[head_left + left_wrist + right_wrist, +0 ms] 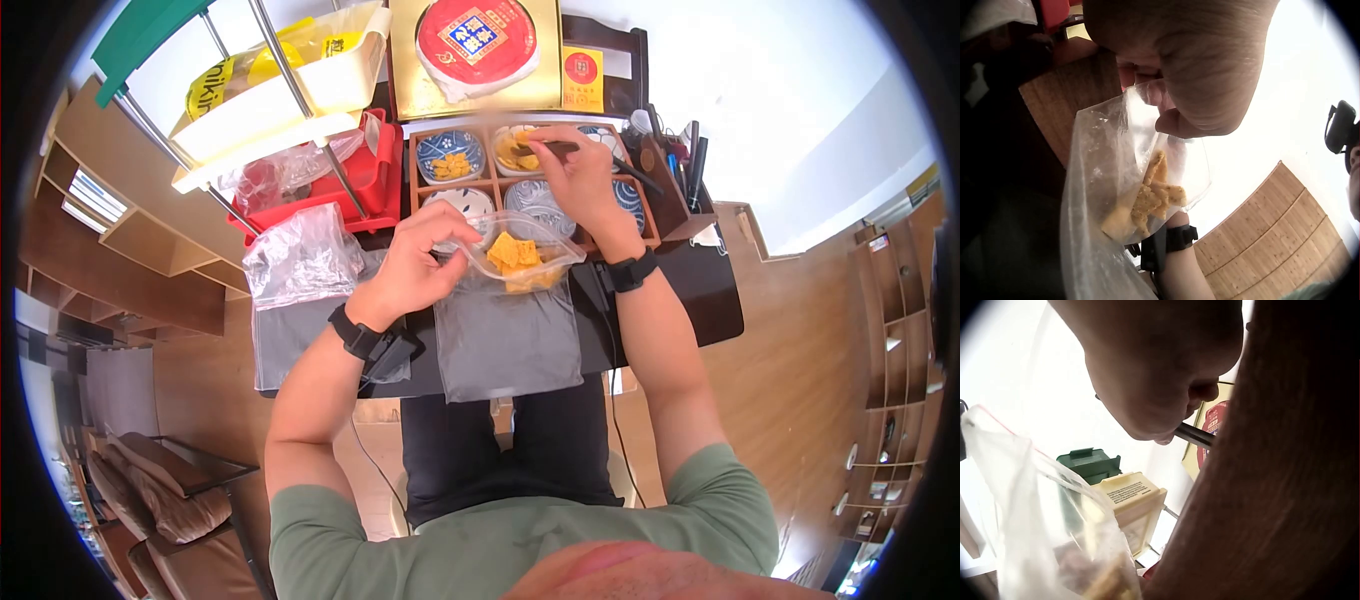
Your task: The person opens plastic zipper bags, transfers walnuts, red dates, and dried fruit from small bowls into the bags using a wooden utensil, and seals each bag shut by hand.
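Note:
My left hand (415,262) pinches the rim of a clear zip bag (508,340) holding yellow-orange chips (516,255); the left wrist view shows the chips (1150,197) inside the plastic. My right hand (580,180) grips a dark, slim utensil (556,148), its tip over a bowl with yellow pieces (512,150) in the back middle compartment of a wooden divided tray (497,186). In the right wrist view the utensil (1194,434) shows beyond the fingers. A blue patterned bowl (450,157) at the tray's back left also holds yellow pieces.
More patterned bowls sit in the tray, one (540,205) behind the bag. A red basket (375,185) and a white rack (290,105) stand left, above another plastic bag (305,260). A gold box (550,85) lies behind; a pen holder (672,205) stands right.

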Motion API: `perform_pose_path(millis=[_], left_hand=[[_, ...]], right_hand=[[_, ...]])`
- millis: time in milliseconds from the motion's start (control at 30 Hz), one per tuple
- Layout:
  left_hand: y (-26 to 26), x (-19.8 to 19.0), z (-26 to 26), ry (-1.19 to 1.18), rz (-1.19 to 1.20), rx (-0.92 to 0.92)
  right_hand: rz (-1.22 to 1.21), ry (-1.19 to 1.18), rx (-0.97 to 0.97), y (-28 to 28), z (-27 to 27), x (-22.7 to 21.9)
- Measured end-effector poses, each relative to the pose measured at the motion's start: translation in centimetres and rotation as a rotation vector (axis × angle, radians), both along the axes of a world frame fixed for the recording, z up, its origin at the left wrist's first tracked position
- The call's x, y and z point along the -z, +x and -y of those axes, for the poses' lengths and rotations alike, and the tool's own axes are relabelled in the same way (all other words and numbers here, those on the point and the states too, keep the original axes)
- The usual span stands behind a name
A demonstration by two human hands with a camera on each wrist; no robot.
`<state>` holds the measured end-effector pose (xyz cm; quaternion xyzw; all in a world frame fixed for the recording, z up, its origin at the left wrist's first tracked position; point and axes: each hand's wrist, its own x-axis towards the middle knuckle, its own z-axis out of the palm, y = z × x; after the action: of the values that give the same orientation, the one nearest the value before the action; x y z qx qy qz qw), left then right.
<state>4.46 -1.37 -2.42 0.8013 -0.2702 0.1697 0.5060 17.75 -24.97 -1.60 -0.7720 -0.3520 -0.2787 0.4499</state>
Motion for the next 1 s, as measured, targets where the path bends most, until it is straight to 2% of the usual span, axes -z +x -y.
perform_pose_path(millis=[267, 333, 400, 500, 533, 600, 667, 733, 800, 867, 933, 1000], left_hand=[[0.2, 0.1, -0.2, 0.008, 0.034, 0.005], [0.1, 0.1, -0.1, 0.008, 0.04, 0.006], [0.0, 0.0, -0.1, -0.014, -0.004, 0.009], [0.1, 0.1, -0.1, 0.021, 0.042, 0.0], [0.0, 0.1, -0.1, 0.022, 0.037, 0.002], [0.0, 0.0, 0.0, -0.01, -0.003, 0.005], [0.0, 0.2, -0.1, 0.001, 0.009, 0.006], [0.2, 0.1, -0.2, 0.012, 0.018, 0.0], [0.1, 0.0, -0.2, 0.009, 0.012, 0.001], [0.1, 0.1, -0.2, 0.025, 0.04, -0.013], [0.1, 0.1, -0.2, 0.012, 0.021, -0.001], [0.1, 0.2, -0.2, 0.013, 0.023, -0.004]], right_hand=[[-0.135, 0.201, 0.103, 0.6, 0.8, -0.5], [-0.142, 0.323, 0.153, 1.2, 1.4, -0.2], [-0.192, 0.395, 0.116, 1.4, 2.2, 0.1], [-0.481, 0.67, -0.054, 1.8, 3.4, -0.1], [-0.485, 0.672, -0.051, 1.8, 3.7, 0.0], [-0.647, 0.928, -0.277, 2.2, 4.2, -0.3], [-0.684, 0.931, -0.319, 2.0, 5.1, -0.7], [-0.806, 0.972, -0.518, 1.5, 5.8, -1.2], [-0.852, 0.942, -0.58, 0.8, 6.0, -1.7], [-0.915, 0.838, -0.77, -0.1, 5.9, -2.2], [-0.963, 0.788, -0.809, -0.8, 5.7, -2.3], [-0.977, 0.607, -0.781, -1.6, 5.2, -2.5]])
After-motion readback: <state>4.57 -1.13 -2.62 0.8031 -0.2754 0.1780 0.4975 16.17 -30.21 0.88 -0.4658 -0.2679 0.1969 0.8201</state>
